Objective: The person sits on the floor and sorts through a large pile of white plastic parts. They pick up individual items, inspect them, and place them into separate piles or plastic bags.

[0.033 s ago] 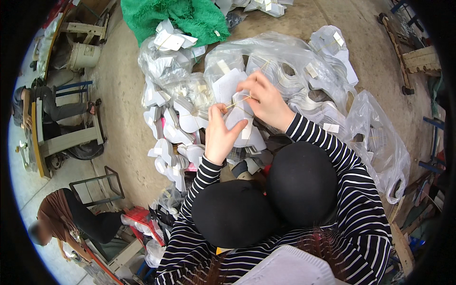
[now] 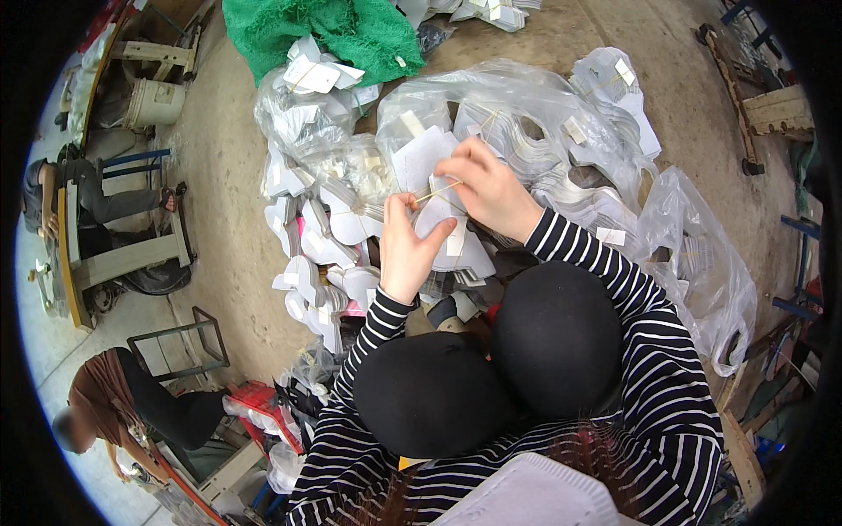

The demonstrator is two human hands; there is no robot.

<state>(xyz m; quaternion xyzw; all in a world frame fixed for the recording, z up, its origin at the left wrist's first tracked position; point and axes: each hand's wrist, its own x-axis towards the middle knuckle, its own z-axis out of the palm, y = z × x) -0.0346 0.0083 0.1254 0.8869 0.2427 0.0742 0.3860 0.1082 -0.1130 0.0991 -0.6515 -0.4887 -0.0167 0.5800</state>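
A thin tan band, apparently a rubber band (image 2: 436, 192), is stretched between my two hands. My left hand (image 2: 406, 250) pinches one end between finger and thumb tips, with the thumb spread to the side. The other end is in the curled fingers of my right hand (image 2: 489, 193). Right beneath them lies a stack of white cut sheets (image 2: 438, 210) with curved outlines; a small pale tag (image 2: 456, 237) lies on it. Whether the band passes around this stack is hidden by my fingers.
Banded bundles of white cut pieces (image 2: 320, 232) lie to the left. Clear plastic bags (image 2: 517, 88) with more stacks spread ahead and right. A green woven sack (image 2: 324, 31) lies far ahead. Two people (image 2: 110, 386) (image 2: 96, 197) are at benches on the left.
My right hand has dropped very slightly toward the stack. The band stays stretched between my hands, and the left hand is almost unmoved.
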